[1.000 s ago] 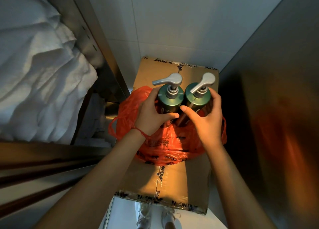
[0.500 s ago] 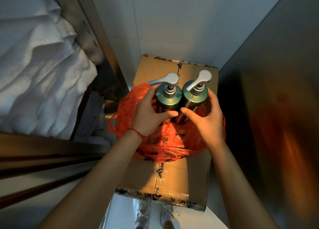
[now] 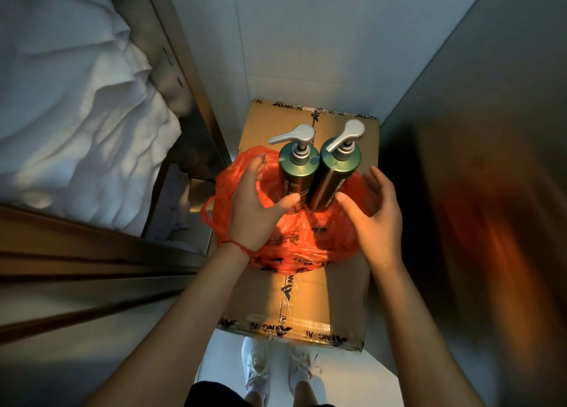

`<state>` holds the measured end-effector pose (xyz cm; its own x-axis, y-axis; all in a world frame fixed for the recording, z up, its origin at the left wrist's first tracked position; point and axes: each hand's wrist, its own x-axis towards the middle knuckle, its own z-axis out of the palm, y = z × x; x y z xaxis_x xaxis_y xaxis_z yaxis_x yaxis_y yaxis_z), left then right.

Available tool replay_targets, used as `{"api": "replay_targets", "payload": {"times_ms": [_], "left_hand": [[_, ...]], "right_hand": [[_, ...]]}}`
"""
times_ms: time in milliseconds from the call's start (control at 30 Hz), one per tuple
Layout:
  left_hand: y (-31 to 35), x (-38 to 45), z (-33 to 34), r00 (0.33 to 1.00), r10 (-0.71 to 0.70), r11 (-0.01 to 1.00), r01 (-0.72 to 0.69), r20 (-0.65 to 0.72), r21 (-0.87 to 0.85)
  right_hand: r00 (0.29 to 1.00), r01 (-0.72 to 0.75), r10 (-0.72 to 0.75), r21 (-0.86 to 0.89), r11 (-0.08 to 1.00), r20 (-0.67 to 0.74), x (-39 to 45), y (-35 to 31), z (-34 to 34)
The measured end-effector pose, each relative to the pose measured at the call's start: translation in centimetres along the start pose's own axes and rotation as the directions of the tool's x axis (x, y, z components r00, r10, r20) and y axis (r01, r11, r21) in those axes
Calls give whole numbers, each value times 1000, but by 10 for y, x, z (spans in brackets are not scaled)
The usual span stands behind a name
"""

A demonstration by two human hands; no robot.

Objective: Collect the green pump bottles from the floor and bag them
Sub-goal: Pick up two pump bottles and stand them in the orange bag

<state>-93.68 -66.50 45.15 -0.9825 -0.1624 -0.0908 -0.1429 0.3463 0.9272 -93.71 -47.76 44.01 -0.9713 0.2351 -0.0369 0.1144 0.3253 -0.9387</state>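
Observation:
Two green pump bottles with silver pump heads stand upright side by side, the left bottle (image 3: 295, 176) and the right bottle (image 3: 334, 178), their bases down in an orange plastic bag (image 3: 306, 238). The bag lies crumpled on a taped cardboard box (image 3: 306, 302). My left hand (image 3: 254, 204) is open just left of the left bottle, thumb near its lower body. My right hand (image 3: 372, 210) is open just right of the right bottle, fingers spread, holding nothing.
A metal shelf frame (image 3: 190, 99) with piled white linen (image 3: 76, 124) stands on the left. A dark metal wall (image 3: 491, 176) closes the right side, a white tiled wall (image 3: 306, 38) the back. My white shoes (image 3: 276, 370) stand on the floor below the box.
Both hands have let go of the bottles and spread apart to the sides. The bottles now stand on their own in the bag.

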Motion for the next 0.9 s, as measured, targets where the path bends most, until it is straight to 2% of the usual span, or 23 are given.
{"api": "replay_targets", "payload": {"times_ms": [100, 233, 467, 700, 900], "left_hand": [[14, -20, -13, 998, 45, 990, -38, -51, 133], [35, -44, -32, 987, 161, 938, -145, -26, 316], [66, -101, -54, 959, 284, 861, -261, 13, 436], [79, -165, -64, 970, 234, 818, -236, 71, 525], [100, -234, -60, 969, 246, 808, -203, -4, 552]], "right_hand": [[999, -5, 4, -45, 999, -37, -18, -12, -12], [998, 27, -34, -139, 990, -49, -49, -31, -32], [998, 54, -59, -311, 949, -5, -110, -64, -54], [991, 136, -130, -371, 919, 41, -155, -91, -80], [979, 203, -184, -421, 884, 86, -202, -101, -121]]}}
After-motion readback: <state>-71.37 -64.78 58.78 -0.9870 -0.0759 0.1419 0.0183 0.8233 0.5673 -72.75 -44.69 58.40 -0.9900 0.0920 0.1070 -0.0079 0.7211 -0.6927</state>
